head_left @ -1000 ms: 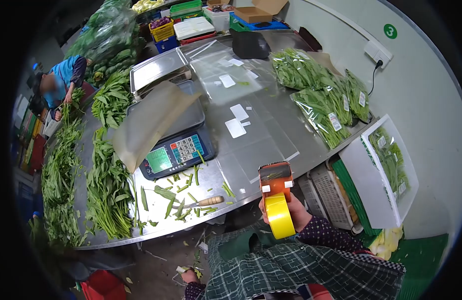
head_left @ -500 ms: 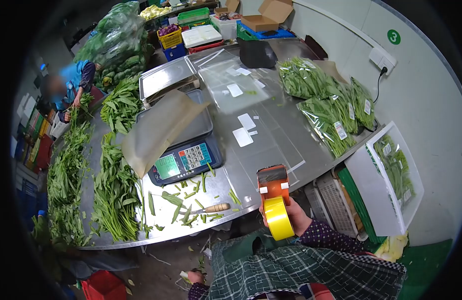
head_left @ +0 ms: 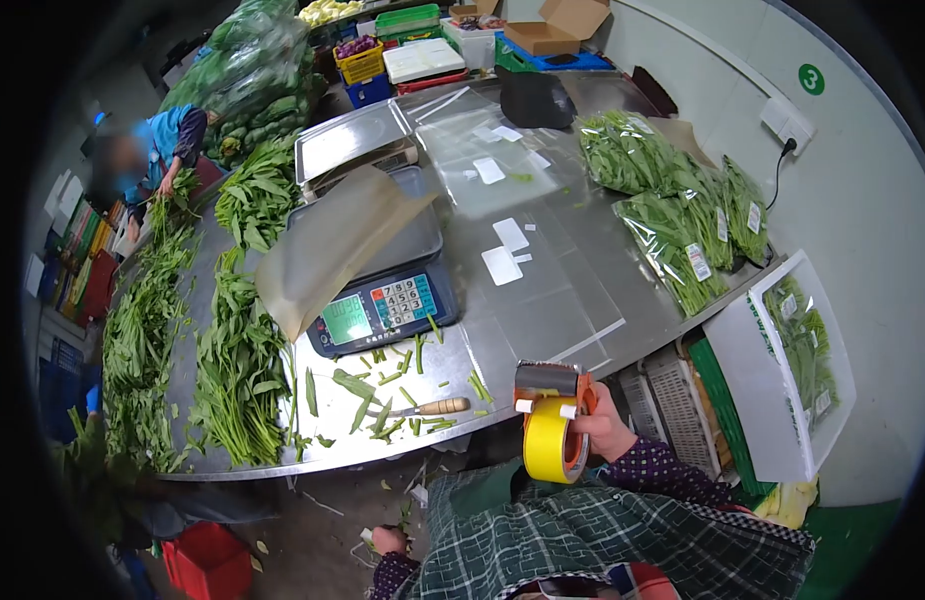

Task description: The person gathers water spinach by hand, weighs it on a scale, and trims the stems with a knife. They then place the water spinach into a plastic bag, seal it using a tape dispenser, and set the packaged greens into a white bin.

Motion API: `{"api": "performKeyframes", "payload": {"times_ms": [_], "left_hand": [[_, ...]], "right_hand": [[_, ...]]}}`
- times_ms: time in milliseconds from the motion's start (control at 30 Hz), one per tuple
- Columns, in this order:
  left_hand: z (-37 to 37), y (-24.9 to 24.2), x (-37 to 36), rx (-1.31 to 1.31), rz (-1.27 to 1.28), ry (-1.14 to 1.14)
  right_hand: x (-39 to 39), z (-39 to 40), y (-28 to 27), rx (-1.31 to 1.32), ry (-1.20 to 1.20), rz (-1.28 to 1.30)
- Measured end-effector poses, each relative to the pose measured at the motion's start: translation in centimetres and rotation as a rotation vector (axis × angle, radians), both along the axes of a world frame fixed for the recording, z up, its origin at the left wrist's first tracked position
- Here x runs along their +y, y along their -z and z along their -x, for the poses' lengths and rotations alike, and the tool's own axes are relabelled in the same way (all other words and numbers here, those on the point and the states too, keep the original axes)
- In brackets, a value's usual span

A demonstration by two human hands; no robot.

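My right hand [head_left: 604, 424] grips an orange tape dispenser [head_left: 554, 384] loaded with a yellow tape roll [head_left: 548, 440], held just off the near edge of the steel table [head_left: 542, 300]. My left hand [head_left: 387, 540] hangs low beside my apron, near the floor, with a small green scrap at its fingers. A knife with a wooden handle [head_left: 434, 407] lies on the table among cut stems, left of the dispenser. A digital scale [head_left: 382, 305] carries a sheet of brown paper [head_left: 327, 250].
Loose leafy greens [head_left: 232, 350] are heaped along the table's left side. Bagged greens [head_left: 682, 220] lie at the right, above a white bin [head_left: 772, 400]. Clear bags and labels [head_left: 509, 250] cover the middle. Another person in blue [head_left: 157, 150] works at the far left. A red crate [head_left: 207, 565] stands on the floor.
My right hand has turned the tape dispenser and lowered it slightly toward the table edge. The view has shifted a little to the right and down.
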State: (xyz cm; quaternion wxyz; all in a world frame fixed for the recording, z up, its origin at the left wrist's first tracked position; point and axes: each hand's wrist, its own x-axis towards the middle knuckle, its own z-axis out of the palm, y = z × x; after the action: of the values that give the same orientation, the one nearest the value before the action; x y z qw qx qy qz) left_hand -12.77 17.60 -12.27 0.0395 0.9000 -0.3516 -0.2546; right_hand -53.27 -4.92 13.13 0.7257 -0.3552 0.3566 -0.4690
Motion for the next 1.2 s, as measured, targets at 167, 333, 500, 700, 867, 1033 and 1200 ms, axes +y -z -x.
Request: {"api": "performKeyframes", "payload": {"times_ms": [167, 333, 500, 700, 867, 1033, 1200], "left_hand": [[0.4, -1.0, -1.1, -0.188, 0.25, -0.107], [1.6, -5.5, -6.2, -0.085, 0.296, -0.11], [6.8, -13.5, -12.1, 0.233, 0.928, -0.169], [13.3, -28.8, -17.7, 0.944, 0.848, 0.169], [16.3, -32.3, -19.0, 1.384, 0.512, 0.257], [17.4, -31.9, -19.5, 1.564, 0.357, 0.211], [18.4, -32.0, -19.4, 1.7, 0.34, 0.095]], "right_hand": [[-0.8, 0.0, -0.8, 0.105, -0.061, 0.214], [-1.4, 0.2, -0.8, 0.107, -0.085, 0.319], [-1.5, 0.2, -0.4, 0.082, -0.082, 0.366], [-1.4, 0.2, -1.2, 0.29, -0.075, 0.477], [-1.9, 0.4, -1.7, 0.469, -0.001, 0.642], [-1.9, 1.0, -3.1, 0.626, 0.027, 0.8], [-1.4, 1.8, -3.9, 0.777, 0.039, 0.897]]}}
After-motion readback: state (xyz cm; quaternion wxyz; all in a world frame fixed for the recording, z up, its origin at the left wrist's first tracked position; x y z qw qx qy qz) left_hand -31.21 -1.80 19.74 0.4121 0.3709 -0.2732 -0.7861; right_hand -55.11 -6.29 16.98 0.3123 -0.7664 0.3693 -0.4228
